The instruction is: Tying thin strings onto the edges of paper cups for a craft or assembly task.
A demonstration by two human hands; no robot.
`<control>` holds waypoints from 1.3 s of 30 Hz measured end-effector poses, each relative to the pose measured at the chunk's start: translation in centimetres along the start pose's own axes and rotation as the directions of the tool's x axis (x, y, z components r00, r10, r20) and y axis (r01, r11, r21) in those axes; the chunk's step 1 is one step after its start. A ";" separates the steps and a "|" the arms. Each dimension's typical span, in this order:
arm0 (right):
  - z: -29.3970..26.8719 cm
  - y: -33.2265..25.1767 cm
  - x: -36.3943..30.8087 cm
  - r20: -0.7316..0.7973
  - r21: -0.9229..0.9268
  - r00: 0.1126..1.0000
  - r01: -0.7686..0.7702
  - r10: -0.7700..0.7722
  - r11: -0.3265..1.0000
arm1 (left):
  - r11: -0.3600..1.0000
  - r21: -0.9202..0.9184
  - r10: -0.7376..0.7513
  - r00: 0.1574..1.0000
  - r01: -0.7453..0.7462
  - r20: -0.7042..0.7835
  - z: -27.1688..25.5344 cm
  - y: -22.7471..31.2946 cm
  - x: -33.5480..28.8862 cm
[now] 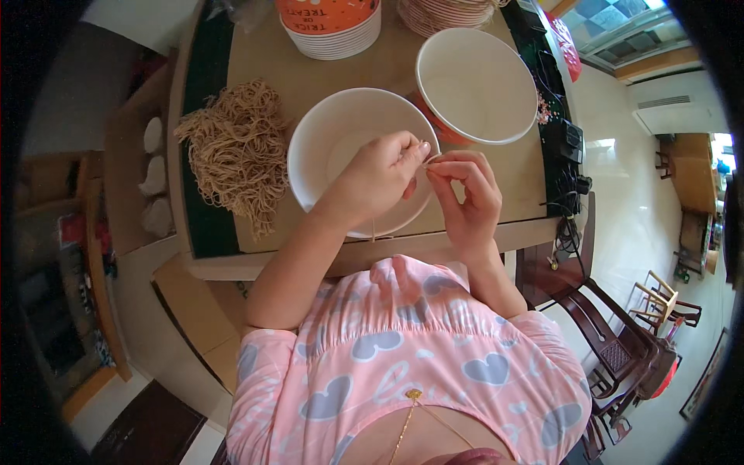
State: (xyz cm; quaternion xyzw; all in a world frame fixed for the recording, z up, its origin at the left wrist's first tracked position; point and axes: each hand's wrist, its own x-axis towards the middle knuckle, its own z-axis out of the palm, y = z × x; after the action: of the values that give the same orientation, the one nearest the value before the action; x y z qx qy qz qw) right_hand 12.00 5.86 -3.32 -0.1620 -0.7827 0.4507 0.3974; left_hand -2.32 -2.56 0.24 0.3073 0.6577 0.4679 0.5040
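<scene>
White bucket [329, 128] stands mouth up near the close edge of the tabletop [508, 178], which is the biggest thing here and spreads out around it, tan in the middle with dark green along the sides. A second bucket [479, 85], white inside and orange outside, sits just beyond and to the right of the white bucket; I can't tell whether the two touch. Left of the white bucket, just beside it, lies a tangled heap of tan twine [236, 151]. Beyond the white bucket is a nested stack of orange buckets [332, 27] with white rims, and farther right, behind the second one, a pile of pale round pieces [449, 15]. The left hand [384, 174] reaches across the white bucket's mouth, thumb and fingers pinched together at its right rim. The right hand [469, 190] meets it there from outside, fingertips also closed in a pinch; whatever they grip is too small to make out. Smallest, a short piece of cord [373, 230] hangs at the white bucket's near rim.
</scene>
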 end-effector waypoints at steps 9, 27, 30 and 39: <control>-0.3 -0.7 0.6 -0.041 -0.059 0.998 0.054 -0.056 0.997 | 0.974 0.118 0.211 0.960 -0.192 -0.183 0.7 0.0 -0.5; 1.1 -1.1 -0.1 0.007 0.410 0.956 -0.272 0.295 0.871 | 0.714 0.629 0.573 0.773 -0.308 -0.272 2.6 -0.9 -4.0; 1.1 -0.8 0.1 0.007 0.400 0.957 -0.269 0.291 0.876 | 0.711 0.624 0.583 0.768 -0.324 -0.265 2.5 -0.9 -3.9; 0.3 -1.3 0.3 0.147 0.382 0.942 -0.335 0.302 0.861 | 0.819 0.507 0.492 0.784 -0.269 -0.379 2.5 -1.0 -3.9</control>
State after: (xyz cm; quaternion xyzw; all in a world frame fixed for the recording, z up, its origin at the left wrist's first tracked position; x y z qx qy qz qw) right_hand 11.73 5.10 -2.17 -0.1854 -0.6515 0.6673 0.3096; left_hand 1.28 -5.61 0.62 0.4089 0.7717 0.4692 0.1310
